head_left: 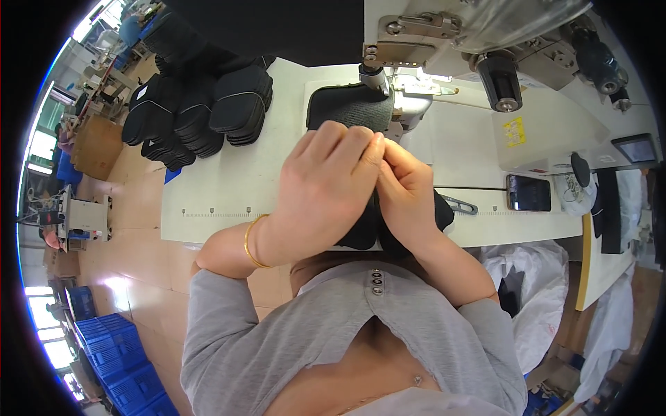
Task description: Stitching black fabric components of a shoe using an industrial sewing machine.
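Note:
My left hand (326,187) and my right hand (406,191) are pressed together over a black fabric piece (361,232), fingertips meeting at its top edge. Both hands pinch the piece, which hangs down between them above the white sewing table (229,187). Most of the piece is hidden by my hands. A second black padded piece (343,105) lies flat under the needle of the sewing machine (444,41), just beyond my fingers. A gold bangle sits on my left wrist.
Stacks of black padded pieces (198,111) stand at the table's far left. A phone (528,193) and a metal tool (459,204) lie right of my hands. White cloth (534,291) hangs at the right. Blue crates (114,353) sit on the floor at the left.

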`<state>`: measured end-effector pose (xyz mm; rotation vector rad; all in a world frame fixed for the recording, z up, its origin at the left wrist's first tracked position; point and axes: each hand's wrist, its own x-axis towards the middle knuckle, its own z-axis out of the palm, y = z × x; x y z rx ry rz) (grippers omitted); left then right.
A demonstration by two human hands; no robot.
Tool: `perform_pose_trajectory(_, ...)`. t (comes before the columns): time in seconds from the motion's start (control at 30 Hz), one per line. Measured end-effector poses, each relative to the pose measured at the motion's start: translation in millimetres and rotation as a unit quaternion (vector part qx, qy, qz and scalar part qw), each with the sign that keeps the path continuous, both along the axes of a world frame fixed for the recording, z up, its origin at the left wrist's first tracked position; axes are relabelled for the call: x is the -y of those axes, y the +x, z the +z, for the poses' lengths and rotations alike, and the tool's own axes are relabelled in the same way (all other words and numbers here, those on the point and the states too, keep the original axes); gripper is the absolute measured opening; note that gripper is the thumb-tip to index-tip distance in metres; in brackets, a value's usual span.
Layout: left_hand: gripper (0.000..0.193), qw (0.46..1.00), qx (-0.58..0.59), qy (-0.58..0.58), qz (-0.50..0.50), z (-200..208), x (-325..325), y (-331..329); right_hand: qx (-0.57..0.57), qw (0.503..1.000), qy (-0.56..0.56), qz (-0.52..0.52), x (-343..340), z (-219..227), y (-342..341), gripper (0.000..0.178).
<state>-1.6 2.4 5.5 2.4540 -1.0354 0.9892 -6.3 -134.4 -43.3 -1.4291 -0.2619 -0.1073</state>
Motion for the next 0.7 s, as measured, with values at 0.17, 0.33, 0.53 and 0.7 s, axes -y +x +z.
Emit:
perform_pose_trajectory(0.17,0.039,0.999,0.031,-0.004,-0.014,-3,11,-3,0.008,1.0,-0.002,-0.021,10,1,0,0.018)
perform_pose_trajectory(0.33,0.036,0.999,0.044,0.002,0.011,-4,17,9,0.011,0.999,0.026,-0.038,9,9,4,0.016)
perform_pose_trajectory(0.53,0.026,0.995,0.094,-0.019,-0.007,-7,16,32,0.004,1.0,0.02,-0.015,11,8,15,0.017)
perform_pose_trajectory(0.7,0.027,0.999,0.045,-0.02,0.008,0,17,30,0.011,1.0,0.02,-0.021,11,8,19,0.016)
